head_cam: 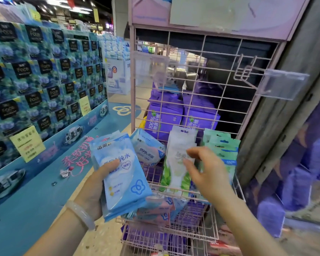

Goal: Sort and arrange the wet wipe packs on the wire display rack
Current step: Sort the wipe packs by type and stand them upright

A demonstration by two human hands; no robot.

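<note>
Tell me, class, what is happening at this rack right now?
A person is sorting wet wipe packs at a pink wire rack. The left hand grips a stack of light blue packs. The right hand, fingers loosely apart, reaches toward the white packs with green leaves standing in the basket, between a tilted blue pack and green packs.

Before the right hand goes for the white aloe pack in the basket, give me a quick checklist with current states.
1. Left hand grips the stack of light blue wet wipe packs securely: ok, thumb across the front.
2. Right hand free to pick: ok, fingers loosely spread, holding nothing.
3. White pack with green aloe leaves reachable: ok, upright directly ahead of the right hand.
4. Contact with that pack: cannot tell, motion blur.
5. Green and white packs beside it stay clear: cannot tell, partly hidden by the hand.
6. Pink wire basket has sorted rows: not ok, a blue pack lies tilted.
</note>
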